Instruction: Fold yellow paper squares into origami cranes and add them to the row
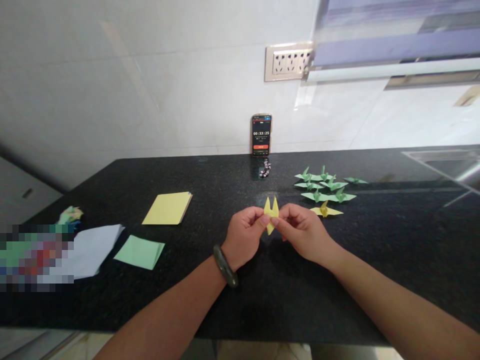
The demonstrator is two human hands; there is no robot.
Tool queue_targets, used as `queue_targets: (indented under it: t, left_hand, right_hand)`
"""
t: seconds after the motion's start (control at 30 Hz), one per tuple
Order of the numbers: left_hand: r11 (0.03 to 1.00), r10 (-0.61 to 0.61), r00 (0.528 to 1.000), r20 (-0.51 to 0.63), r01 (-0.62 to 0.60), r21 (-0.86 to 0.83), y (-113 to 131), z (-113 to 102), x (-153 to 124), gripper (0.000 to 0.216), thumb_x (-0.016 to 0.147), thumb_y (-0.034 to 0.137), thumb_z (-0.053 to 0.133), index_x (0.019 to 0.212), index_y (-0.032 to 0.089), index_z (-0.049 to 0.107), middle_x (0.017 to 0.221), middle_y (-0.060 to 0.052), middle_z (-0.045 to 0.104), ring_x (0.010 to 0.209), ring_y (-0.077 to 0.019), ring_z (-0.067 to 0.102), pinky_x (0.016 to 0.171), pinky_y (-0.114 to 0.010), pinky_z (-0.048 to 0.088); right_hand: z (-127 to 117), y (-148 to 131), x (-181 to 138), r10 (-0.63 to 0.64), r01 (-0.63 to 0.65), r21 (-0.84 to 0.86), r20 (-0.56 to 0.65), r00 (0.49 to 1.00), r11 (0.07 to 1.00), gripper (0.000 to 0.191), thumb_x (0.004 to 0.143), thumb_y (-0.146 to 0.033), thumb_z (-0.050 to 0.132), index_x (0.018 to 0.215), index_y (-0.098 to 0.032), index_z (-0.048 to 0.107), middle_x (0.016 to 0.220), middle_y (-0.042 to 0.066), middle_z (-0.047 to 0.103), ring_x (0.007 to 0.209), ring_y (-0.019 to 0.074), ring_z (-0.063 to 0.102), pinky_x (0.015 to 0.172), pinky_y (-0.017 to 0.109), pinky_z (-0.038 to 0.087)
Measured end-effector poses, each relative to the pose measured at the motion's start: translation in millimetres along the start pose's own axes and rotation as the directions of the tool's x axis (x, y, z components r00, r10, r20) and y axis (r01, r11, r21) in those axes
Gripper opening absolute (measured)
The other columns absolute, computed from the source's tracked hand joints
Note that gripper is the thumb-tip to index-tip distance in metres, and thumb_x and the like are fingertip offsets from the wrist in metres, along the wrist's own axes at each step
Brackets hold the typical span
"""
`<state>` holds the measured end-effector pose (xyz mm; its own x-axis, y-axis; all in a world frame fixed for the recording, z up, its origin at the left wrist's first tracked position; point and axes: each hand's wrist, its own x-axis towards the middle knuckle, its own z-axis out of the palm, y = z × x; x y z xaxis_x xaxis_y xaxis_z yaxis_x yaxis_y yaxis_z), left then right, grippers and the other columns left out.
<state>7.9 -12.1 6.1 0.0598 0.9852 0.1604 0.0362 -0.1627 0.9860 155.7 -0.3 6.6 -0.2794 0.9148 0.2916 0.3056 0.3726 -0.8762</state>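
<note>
A small folded yellow paper piece (270, 212) with two upward points is held just above the black counter (240, 300). My left hand (243, 235), with a dark bangle on its wrist, pinches the piece's left side. My right hand (302, 230) pinches its right side, fingers closed. Behind my right hand lie several finished green paper cranes (324, 187) and one yellow crane (326, 210).
A yellow paper stack (167, 208), a green sheet (140, 252) and a white sheet (93, 247) lie to the left. A phone (261, 135) showing a timer leans on the wall, beads (265, 168) in front. A sink (450, 165) is at far right.
</note>
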Motion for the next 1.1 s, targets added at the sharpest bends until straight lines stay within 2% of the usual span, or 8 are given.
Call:
queue_targets:
  t: [0.17,0.27,0.33,0.4,0.5,0.7,0.93,1.1]
  left_hand:
    - [0.976,-0.065,0.998,-0.001,0.064,-0.210,-1.3,3.4,0.4,0.015,0.070,0.029,0.065,0.073,0.014,0.064,0.064,0.001,0.059,0.060,-0.0093,0.051,0.060,-0.023,0.041]
    - [0.923,-0.115,0.990,0.086,0.139,-0.359,-5.7,3.5,1.4,0.024,0.069,0.031,0.067,0.087,0.015,0.065,0.070,0.000,0.061,0.065,-0.0097,0.053,0.063,-0.024,0.041]
    - [0.907,-0.129,0.984,0.123,0.167,-0.386,-9.0,2.3,1.8,0.026,0.069,0.032,0.068,0.087,0.014,0.066,0.070,-0.001,0.060,0.063,-0.0087,0.051,0.060,-0.022,0.039]
    - [0.906,-0.128,0.984,0.123,0.166,-0.390,-11.7,0.7,1.9,0.026,0.070,0.034,0.067,0.084,0.012,0.067,0.068,-0.001,0.058,0.061,-0.0082,0.049,0.058,-0.022,0.038]
    - [0.916,-0.136,0.982,0.133,0.176,-0.360,-13.9,-0.9,2.0,0.028,0.072,0.039,0.064,0.081,0.012,0.067,0.063,0.000,0.056,0.056,-0.0074,0.046,0.055,-0.021,0.036]
    - [0.936,-0.161,0.977,0.138,0.196,-0.292,-12.5,0.0,2.1,0.029,0.073,0.042,0.062,0.073,0.013,0.064,0.060,0.001,0.053,0.052,-0.0069,0.044,0.051,-0.021,0.038]
    - [0.951,-0.158,0.975,0.156,0.193,-0.242,-7.0,1.2,1.4,0.029,0.073,0.042,0.061,0.074,0.013,0.064,0.060,0.001,0.052,0.054,-0.0079,0.045,0.052,-0.022,0.041]
    - [0.968,-0.168,0.972,0.165,0.194,-0.157,-0.6,0.1,-0.1,0.031,0.073,0.042,0.060,0.067,0.011,0.063,0.054,0.001,0.052,0.050,-0.0069,0.042,0.048,-0.021,0.032]
  right_hand:
    - [-0.1,-2.6,0.0,-0.010,0.009,-0.016,-0.050,0.999,1.000,0.024,0.076,-0.032,0.057,0.057,-0.017,0.052,0.047,-0.004,0.046,0.043,0.0080,0.040,0.043,0.021,0.032]
    - [1.9,1.0,-1.5,-0.017,0.015,-0.057,-0.033,0.999,0.998,0.025,0.076,-0.033,0.057,0.058,-0.016,0.055,0.051,-0.002,0.049,0.046,0.0085,0.041,0.044,0.022,0.032]
    - [3.2,3.4,-2.9,-0.029,0.029,-0.075,0.007,1.000,0.997,0.025,0.077,-0.033,0.057,0.059,-0.015,0.057,0.052,-0.002,0.050,0.047,0.0085,0.041,0.045,0.022,0.031]
    - [3.8,4.2,-3.6,-0.020,0.022,-0.036,0.046,0.999,0.999,0.025,0.076,-0.034,0.058,0.060,-0.015,0.057,0.052,-0.002,0.050,0.047,0.0081,0.041,0.044,0.021,0.031]
    - [3.0,1.9,-1.9,0.050,-0.060,0.148,0.069,0.996,0.987,0.023,0.075,-0.036,0.060,0.066,-0.015,0.056,0.055,-0.002,0.052,0.047,0.0079,0.044,0.044,0.021,0.036]
    - [0.0,-3.0,4.8,0.148,-0.141,0.428,0.018,0.989,0.893,0.023,0.070,-0.033,0.066,0.082,-0.017,0.055,0.060,-0.004,0.054,0.047,0.0076,0.050,0.044,0.021,0.044]
    - [-1.2,-4.1,4.3,0.158,-0.181,0.462,0.089,0.984,0.868,0.019,0.069,-0.028,0.066,0.078,-0.014,0.057,0.059,-0.004,0.056,0.045,0.0055,0.050,0.043,0.019,0.044]
    - [-1.8,-4.3,4.4,0.171,-0.202,0.420,0.110,0.979,0.885,0.016,0.067,-0.027,0.065,0.073,-0.015,0.055,0.057,-0.005,0.054,0.043,0.0054,0.048,0.042,0.019,0.043]
